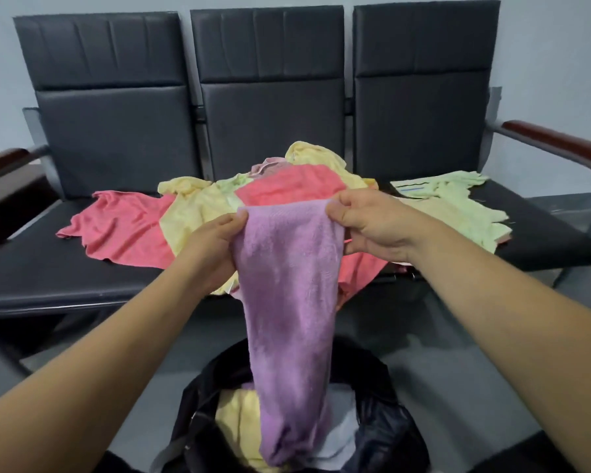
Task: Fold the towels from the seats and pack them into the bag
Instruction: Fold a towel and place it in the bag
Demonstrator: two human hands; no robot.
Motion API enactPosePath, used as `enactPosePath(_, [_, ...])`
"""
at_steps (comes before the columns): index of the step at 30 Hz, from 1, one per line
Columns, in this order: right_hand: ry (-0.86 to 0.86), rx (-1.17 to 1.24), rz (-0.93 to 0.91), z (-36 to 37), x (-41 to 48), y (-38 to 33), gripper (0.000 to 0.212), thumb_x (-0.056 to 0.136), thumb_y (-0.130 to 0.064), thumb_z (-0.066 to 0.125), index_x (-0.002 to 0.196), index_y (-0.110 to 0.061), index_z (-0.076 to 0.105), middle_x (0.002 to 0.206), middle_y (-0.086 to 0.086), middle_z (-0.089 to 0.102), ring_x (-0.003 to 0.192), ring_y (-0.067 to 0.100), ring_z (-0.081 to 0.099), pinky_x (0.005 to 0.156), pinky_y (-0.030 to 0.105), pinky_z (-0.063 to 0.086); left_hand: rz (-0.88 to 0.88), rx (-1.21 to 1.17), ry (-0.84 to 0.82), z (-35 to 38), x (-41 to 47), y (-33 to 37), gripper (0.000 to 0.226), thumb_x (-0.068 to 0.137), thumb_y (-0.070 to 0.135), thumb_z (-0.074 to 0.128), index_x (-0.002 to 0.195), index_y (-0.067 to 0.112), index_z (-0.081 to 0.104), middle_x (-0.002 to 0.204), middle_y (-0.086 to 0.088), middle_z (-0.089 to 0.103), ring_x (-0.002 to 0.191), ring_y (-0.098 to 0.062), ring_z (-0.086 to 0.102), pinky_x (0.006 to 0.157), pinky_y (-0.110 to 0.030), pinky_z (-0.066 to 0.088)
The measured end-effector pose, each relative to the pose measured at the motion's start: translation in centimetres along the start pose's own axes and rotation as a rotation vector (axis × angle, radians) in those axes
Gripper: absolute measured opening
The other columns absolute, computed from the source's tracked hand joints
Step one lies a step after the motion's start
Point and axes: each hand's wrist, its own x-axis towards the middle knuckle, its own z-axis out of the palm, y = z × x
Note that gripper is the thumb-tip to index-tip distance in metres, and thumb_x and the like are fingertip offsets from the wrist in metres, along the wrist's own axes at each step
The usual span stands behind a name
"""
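Towels [123, 230] are lying across a black bench [48, 278] mid-frame. Below, a bag [389, 438] is holding a yellow towel [236, 425]; left hand [215, 244] and right hand [372, 223] are pinching a purple towel [287, 302].

Three seats [110, 138] [270, 131] [420, 124], one bag [386, 428], one purple towel [287, 285], two hands [212, 247] [372, 227]

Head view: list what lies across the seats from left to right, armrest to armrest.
left armrest → spread pink towel → left hand → purple towel → right hand → pale green towel → right armrest
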Motion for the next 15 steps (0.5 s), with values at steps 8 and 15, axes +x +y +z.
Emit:
enactPosePath(8, [-0.038,0.454,-0.057,-1.3,1.9,2.6,0.027,0.107,-0.013,0.040,0.109,-0.002,0.065,0.092,0.007,0.072,0.084,0.017,0.071,0.080,0.031,0.058,-0.171,0.442,-0.464,0.3,-0.4,-5.1,0.046,0.077,0.024,0.086,0.118,0.008,0.070,0.121,-0.009,0.073,0.116,-0.025,0.067,0.098,-0.036,0.051])
enactPosePath(15, [0.192,0.564,0.183,-4.6,3.7,4.4,0.040,0.102,-0.021,0.056,0.137,-0.001,0.056,0.114,0.009,0.071,0.099,0.018,0.070,0.083,0.032,0.061,-0.185,0.211,-0.338,2.1,0.2,-4.9,0.051,0.078,0.013,0.078,0.125,-0.001,0.065,0.125,-0.022,0.068,0.119,-0.033,0.065,0.101,-0.044,0.054])
